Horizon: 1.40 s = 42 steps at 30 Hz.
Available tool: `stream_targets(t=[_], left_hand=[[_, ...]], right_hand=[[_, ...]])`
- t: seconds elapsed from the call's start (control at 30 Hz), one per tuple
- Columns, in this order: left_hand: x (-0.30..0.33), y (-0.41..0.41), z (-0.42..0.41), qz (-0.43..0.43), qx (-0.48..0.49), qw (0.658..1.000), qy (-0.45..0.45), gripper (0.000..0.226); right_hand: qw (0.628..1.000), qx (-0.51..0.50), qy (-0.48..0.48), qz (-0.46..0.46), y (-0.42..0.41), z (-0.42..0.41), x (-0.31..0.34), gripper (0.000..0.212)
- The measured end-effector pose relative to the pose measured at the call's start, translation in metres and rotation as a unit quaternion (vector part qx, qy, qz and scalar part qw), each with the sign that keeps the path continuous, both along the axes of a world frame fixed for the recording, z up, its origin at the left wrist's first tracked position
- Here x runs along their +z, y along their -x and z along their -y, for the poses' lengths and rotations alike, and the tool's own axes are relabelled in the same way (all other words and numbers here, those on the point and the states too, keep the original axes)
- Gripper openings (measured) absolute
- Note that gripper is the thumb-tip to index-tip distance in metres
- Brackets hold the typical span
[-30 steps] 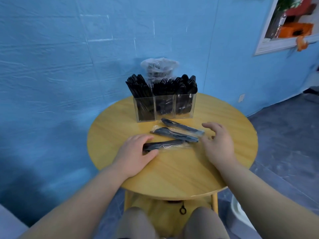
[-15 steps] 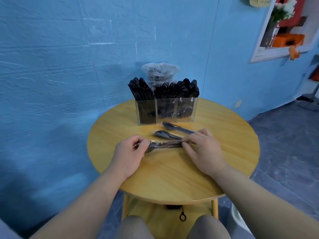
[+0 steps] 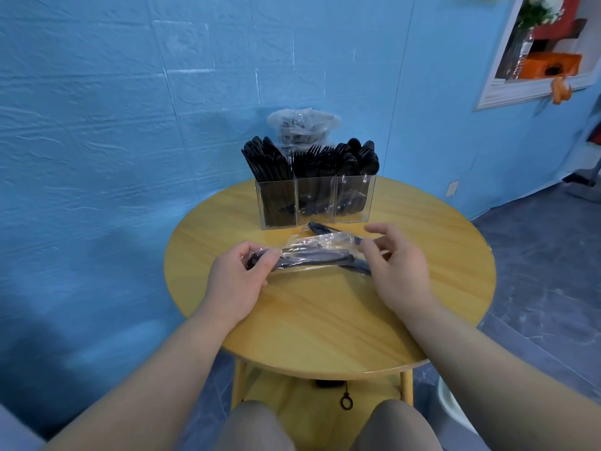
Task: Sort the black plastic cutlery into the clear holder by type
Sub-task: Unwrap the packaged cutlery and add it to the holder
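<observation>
- A wrapped black cutlery piece (image 3: 309, 257) is held just above the middle of the round table (image 3: 325, 320).
- The left hand (image 3: 237, 281) pinches its left end, fingers curled round the wrapper.
- The right hand (image 3: 395, 265) is at its right end with fingers spread; whether it grips the wrapper cannot be told.
- More wrapped pieces (image 3: 325, 228) lie behind it.
- The clear holder (image 3: 313, 203), full of black cutlery, stands by the far edge.

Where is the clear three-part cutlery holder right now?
In the head view, the clear three-compartment plastic holder stands at the far side of the round wooden table, near the blue wall, just beyond the wrapped black cutlery packets the hands are handling.
</observation>
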<state>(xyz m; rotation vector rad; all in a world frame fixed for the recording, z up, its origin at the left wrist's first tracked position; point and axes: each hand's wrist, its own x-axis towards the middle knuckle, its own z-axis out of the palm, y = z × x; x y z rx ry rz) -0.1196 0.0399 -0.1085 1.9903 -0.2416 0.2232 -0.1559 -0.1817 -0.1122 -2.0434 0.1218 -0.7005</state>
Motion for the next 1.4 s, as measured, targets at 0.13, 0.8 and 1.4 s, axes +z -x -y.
stream_targets(t=[0.13,0.8,1.4], left_hand=[[0.0,-0.001,-0.002,-0.008,0.019,1.0,0.02,0.015],[-0.005,-0.004,-0.006,-0.007,-0.083,0.996,0.041,0.022],[-0.007,0.002,0.001,0.042,-0.041,0.992,-0.11,0.027]], right_hand=[[0.994,0.01,0.103,0.048,0.006,-0.003,-0.003,0.028],[0.998,0.059,0.016,-0.032,0.002,0.0,-0.003,0.041],[0.992,-0.112,-0.023,0.046,0.001,0.009,-0.002,0.027]])
